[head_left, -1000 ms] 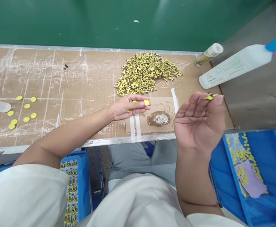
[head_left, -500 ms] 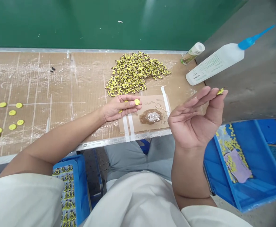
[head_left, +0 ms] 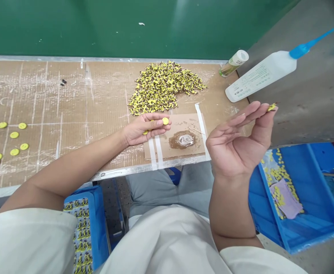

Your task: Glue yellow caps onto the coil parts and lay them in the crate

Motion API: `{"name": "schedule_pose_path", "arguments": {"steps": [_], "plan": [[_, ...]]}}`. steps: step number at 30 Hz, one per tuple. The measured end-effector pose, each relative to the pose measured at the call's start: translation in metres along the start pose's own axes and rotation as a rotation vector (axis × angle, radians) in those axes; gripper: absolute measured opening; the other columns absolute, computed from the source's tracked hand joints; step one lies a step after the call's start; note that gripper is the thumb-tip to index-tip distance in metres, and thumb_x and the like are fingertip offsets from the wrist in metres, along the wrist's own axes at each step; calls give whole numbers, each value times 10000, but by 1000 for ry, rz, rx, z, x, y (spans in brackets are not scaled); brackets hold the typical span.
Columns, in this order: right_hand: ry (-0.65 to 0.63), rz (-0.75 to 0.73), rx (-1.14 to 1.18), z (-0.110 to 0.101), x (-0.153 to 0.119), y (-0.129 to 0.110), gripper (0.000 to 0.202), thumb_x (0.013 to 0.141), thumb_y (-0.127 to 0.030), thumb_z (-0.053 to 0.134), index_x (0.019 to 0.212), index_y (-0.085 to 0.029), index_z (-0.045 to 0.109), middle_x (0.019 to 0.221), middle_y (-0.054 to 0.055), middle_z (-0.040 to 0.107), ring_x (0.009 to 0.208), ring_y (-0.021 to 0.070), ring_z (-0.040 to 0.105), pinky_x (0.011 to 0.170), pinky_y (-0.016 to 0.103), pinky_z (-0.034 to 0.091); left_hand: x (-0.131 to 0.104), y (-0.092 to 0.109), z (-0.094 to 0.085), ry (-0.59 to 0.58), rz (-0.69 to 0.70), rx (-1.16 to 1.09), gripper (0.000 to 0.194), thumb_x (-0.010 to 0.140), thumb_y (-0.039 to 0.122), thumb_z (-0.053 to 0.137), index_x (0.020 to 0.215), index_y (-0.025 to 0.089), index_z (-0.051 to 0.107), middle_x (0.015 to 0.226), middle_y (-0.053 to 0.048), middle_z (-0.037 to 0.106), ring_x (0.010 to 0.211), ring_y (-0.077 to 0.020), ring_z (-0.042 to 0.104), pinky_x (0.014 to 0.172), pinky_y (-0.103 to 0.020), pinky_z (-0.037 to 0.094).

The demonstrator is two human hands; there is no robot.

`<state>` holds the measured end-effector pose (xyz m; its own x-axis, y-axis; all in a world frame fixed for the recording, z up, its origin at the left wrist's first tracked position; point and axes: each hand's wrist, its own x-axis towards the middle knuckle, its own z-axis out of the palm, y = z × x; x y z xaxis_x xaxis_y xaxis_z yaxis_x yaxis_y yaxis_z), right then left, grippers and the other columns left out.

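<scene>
While one blue bin (head_left: 98,217) carries rows of figures (head_left: 82,228) and a second bin (head_left: 321,201) holds yellow counters (head_left: 275,174), here's the left hand (head_left: 144,130) pinching a yellow disc (head_left: 165,121) by the left edge of the cardboard pad (head_left: 197,150); right hand (head_left: 237,148) nips a small yellow piece (head_left: 272,107), toward the table's (head_left: 75,99) right end.

And there's the pile (head_left: 167,85) on the table (head_left: 109,95), behind the cardboard (head_left: 181,125); bottle (head_left: 262,77) off right, discs (head_left: 14,152) far left!

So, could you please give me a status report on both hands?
Left hand holding yellow discs. Right hand raised, small yellow-and-dark piece pinched at fingertips. Between them: wet patch on cardboard pad, thin stick beside it.
</scene>
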<state>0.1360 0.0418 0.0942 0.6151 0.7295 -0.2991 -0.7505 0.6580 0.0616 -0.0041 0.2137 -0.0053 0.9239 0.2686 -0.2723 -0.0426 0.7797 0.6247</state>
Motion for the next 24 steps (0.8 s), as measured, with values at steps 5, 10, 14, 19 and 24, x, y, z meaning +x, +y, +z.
{"name": "schedule_pose_path", "arguments": {"steps": [5,10,14,19,24], "plan": [[-16,104,152,3,-2,-6,455,831,-193,649,1128,-535,603,1027,-131,706,891,188,709,644,386,576,0,0,0,17,-3,5,200,759,79,695,945,141,728,941,-72,753,824,-141,725,830,-218,571],[32,135,402,4,-6,-8,441,819,-218,658,1102,-553,610,1104,-143,681,991,196,677,753,422,548,-1,1,0,8,-4,10,212,767,83,687,966,144,725,939,-69,752,836,-141,723,825,-212,570],[7,144,441,4,-9,-10,423,830,-218,643,1096,-546,619,1130,-139,674,1033,195,658,814,427,531,-1,2,0,8,-3,-11,211,770,69,677,968,128,720,925,-71,751,826,-137,723,795,-197,574],[-16,9,-168,-1,-1,-14,346,830,-238,653,1082,-474,645,997,-112,724,981,166,676,723,342,573,-3,4,8,80,30,-20,192,785,69,661,955,138,717,921,-56,749,818,-120,722,820,-198,564],[-118,-288,-1154,-12,1,-4,55,812,-363,677,851,-328,694,916,-57,732,1011,176,672,806,331,580,-17,7,36,163,114,-29,172,810,112,652,961,163,716,934,-33,747,845,-109,717,848,-193,553]]}}
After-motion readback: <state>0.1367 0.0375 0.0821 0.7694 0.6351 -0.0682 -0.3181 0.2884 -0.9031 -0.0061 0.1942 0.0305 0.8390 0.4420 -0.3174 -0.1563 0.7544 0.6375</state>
